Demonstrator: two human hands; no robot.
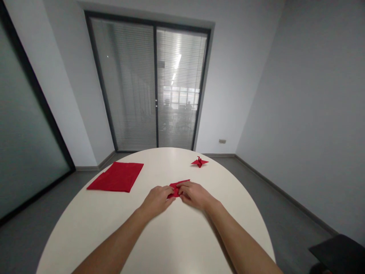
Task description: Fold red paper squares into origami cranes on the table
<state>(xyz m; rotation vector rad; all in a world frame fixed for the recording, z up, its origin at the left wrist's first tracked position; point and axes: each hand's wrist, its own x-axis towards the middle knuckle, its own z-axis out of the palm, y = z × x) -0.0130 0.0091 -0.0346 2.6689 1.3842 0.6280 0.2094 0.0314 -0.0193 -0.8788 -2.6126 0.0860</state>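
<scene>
A small folded piece of red paper [176, 189] lies on the white table [171, 232], straight in front of me. My left hand [157, 198] holds its left side, with the fingers curled onto it. My right hand [195, 195] grips the right side, fingers bent over the paper and covering much of it. One pointed edge of the paper sticks out above the right fingers. The exact shape of the folds is hidden by my hands. Beyond my right hand stands a finished red paper crane [200, 162] with spread wings.
A stack of red paper sheets [118, 177] lies flat at the table's left. The table's rounded edge curves around both sides. A black chair [340, 253] is at the lower right. Glass doors with blinds [155, 87] stand behind the table.
</scene>
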